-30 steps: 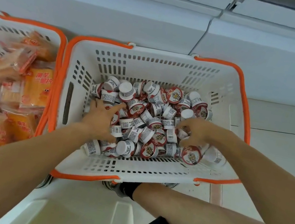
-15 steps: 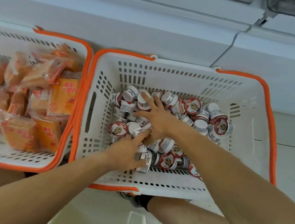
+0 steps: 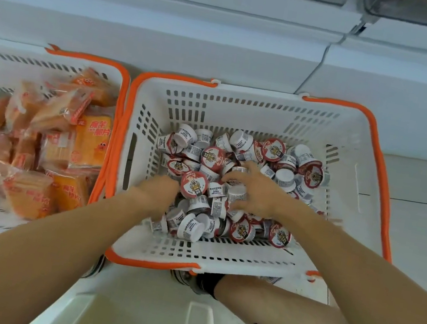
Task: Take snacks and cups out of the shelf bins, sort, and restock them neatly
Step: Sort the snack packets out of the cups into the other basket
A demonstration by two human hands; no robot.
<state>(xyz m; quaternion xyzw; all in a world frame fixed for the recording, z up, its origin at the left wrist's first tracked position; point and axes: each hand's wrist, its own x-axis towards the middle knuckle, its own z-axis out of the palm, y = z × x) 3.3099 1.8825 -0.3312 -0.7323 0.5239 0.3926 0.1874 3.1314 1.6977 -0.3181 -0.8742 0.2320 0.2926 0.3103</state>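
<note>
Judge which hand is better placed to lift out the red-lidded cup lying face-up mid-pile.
Left, probably. The left hand lies right beside that red-lidded cup, its fingers dug into the pile at the cup's edge. The right hand spreads over cups farther right.

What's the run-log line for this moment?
phase: sorting cups | left hand: in cup pile, grip unclear | right hand: fingers spread over cups | cup basket | snack basket: untouched

Two baskets stand side by side on the floor before the shelf. The left basket (image 3: pixel 119 105) holds snack packs (image 3: pixel 59 140); the right basket (image 3: pixel 218 257) holds cups (image 3: pixel 234 182), with both hands among them.
</note>
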